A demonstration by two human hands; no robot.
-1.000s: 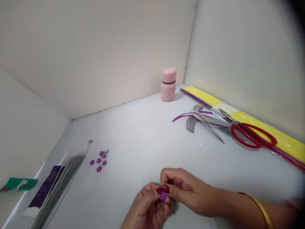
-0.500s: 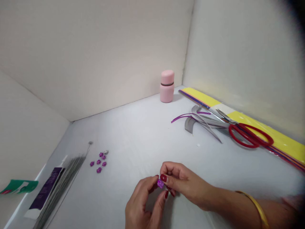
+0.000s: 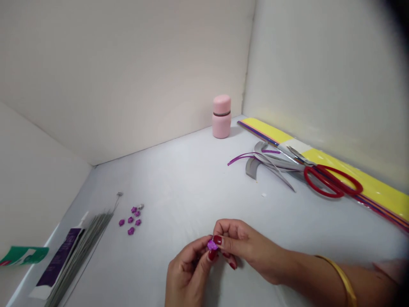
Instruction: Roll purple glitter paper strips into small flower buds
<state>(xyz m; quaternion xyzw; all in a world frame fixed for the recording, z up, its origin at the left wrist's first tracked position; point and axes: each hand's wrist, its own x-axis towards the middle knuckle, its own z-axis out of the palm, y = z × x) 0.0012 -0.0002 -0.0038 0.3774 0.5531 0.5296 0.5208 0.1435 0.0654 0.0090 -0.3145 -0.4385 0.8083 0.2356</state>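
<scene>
A small shiny purple paper star [image 3: 212, 244] is pinched between both hands near the front of the table. My left hand [image 3: 191, 266] is closed on it, thumb below and index finger at its far side. My right hand [image 3: 239, 243] grips its right edge with thumb and fingertips, partly hiding it. A yellow bangle [image 3: 339, 276] circles the right wrist. To the left on the table lie several purple stars [image 3: 131, 220] with one silver star [image 3: 140, 206] beside them.
Grey wires [image 3: 79, 253] and a purple-and-white glue tube [image 3: 60, 260] lie at the left. At the right are red-handled scissors [image 3: 332, 181], grey and purple paper strips [image 3: 252, 168] and a long yellow packet [image 3: 351, 170]. A pink bottle [image 3: 221, 117] stands near the back corner.
My left thumb has moved up and in against the purple star, closing the gap that was below it. The right hand keeps its pinch. The whole view has shifted slightly.
</scene>
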